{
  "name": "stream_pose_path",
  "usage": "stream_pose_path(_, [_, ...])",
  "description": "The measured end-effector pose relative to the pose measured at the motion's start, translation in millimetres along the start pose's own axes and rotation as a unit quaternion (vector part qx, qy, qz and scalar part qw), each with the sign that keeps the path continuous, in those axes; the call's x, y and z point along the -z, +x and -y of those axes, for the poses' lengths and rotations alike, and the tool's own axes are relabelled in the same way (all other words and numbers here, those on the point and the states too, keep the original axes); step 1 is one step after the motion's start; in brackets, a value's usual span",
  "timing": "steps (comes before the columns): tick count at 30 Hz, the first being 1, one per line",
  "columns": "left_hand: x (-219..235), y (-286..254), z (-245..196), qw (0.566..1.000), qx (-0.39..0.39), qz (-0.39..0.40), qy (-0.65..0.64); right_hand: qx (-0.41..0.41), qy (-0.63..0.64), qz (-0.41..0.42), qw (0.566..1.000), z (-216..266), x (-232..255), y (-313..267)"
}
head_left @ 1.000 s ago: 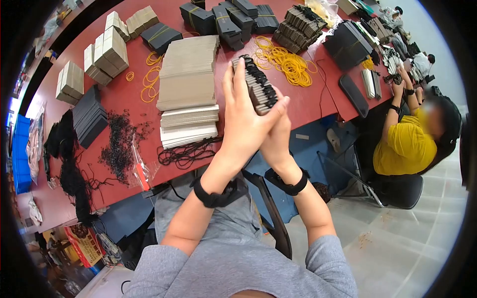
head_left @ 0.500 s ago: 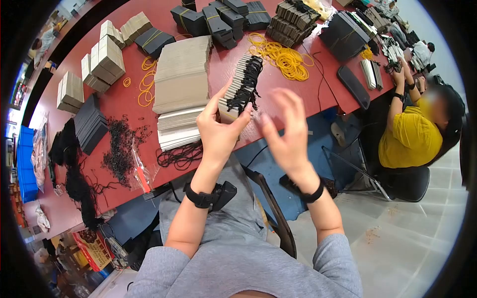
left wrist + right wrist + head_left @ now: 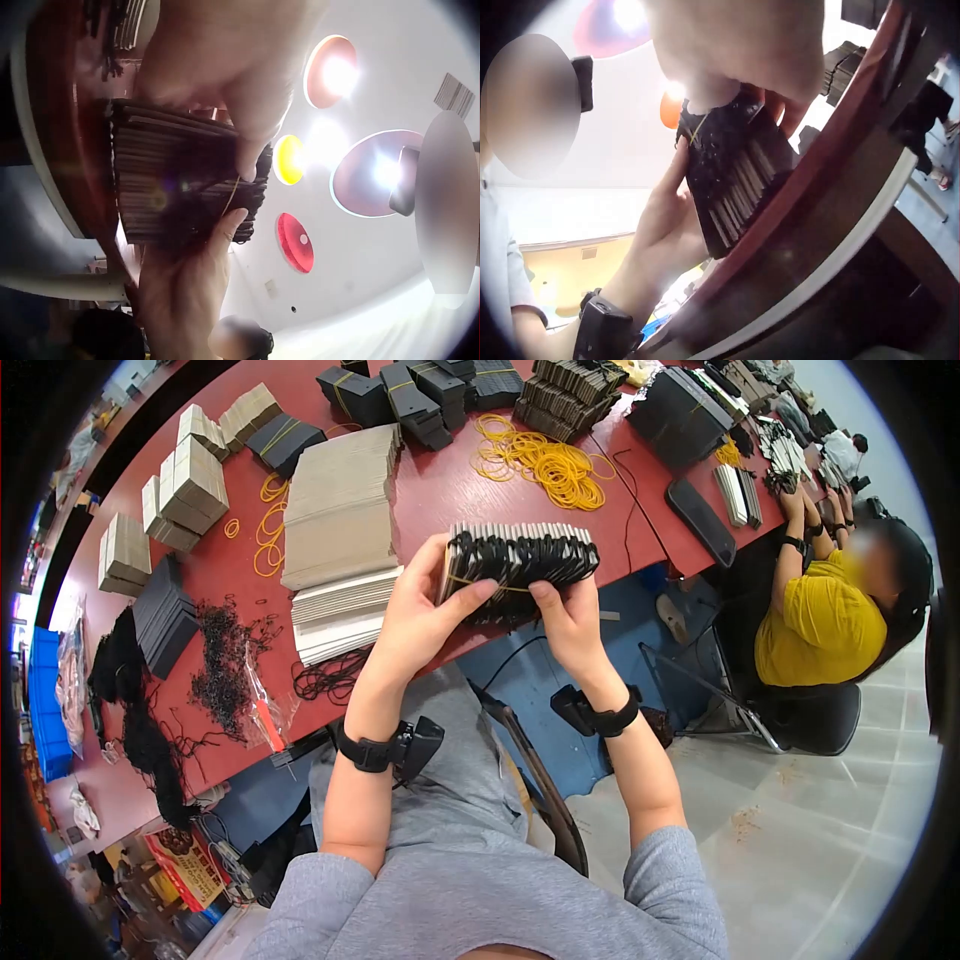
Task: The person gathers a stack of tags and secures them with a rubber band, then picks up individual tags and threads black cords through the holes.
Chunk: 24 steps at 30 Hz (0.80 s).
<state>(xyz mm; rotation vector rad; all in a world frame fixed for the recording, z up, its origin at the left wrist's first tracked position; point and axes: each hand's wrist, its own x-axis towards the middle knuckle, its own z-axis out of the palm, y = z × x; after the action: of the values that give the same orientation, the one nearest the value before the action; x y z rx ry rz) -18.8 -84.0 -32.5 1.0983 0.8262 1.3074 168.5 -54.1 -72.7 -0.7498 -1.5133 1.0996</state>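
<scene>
A thick bundle of upright pale card pieces with black cords [image 3: 525, 552] along one side is held up in front of the table edge. My left hand [image 3: 412, 618] grips its left end, thumb across the corded face. At the other end my right hand [image 3: 575, 622] grips it too, with the thumb close to the left one. A thin yellow rubber band [image 3: 232, 196] crosses the bundle between the two thumbs. In the right wrist view, the pieces' edges [image 3: 739, 191] show as dark, close-packed rows between both hands.
Left of my hands lie a tall cardboard stack [image 3: 335, 510] and white cards [image 3: 340, 615]. Loose yellow rubber bands [image 3: 560, 468] lie beyond the bundle. Black cord tangles [image 3: 150, 730] and small black pieces [image 3: 225, 670] are at left. A person in yellow [image 3: 825, 625] sits at right.
The bundle was between both hands, then in the left hand alone while the right hand came away. Now it is turned sideways and the right hand grips its right end.
</scene>
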Motion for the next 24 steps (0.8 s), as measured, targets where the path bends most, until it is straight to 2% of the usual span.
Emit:
stream_pose_path(5, [-1, -10, 15, 0.997, -0.049, -0.031, 0.05, -0.026, 0.035, 0.014, 0.999, 8, -4, -5])
stream_pose_path(10, [-12, -13, 4, 0.992, -0.075, -0.055, 0.089, -0.057, 0.019, 0.037, 0.998, 11, -4, -5])
stream_pose_path(12, [-17, -6, -5, 0.975, -0.207, -0.075, 0.017, -0.044, 0.003, 0.043, 0.998, 8, -4, -4])
stream_pose_path(13, [-15, -9, -4, 0.982, -0.146, -0.113, 0.028, -0.032, -0.013, 0.052, 0.998, 7, -3, -6])
stream_pose_path(16, [-8, -12, 11, 0.978, -0.167, -0.12, 0.042, -0.048, 0.001, 0.044, 0.998, 8, -5, -6])
stream_pose_path(22, [-7, -21, 27, 0.974, -0.154, -0.157, 0.051, -0.041, -0.011, 0.012, 0.999, 6, -11, -1])
stream_pose_path(24, [-10, -26, 30, 0.966, -0.147, -0.189, 0.099, -0.044, -0.001, 0.012, 0.999, 7, -12, 0])
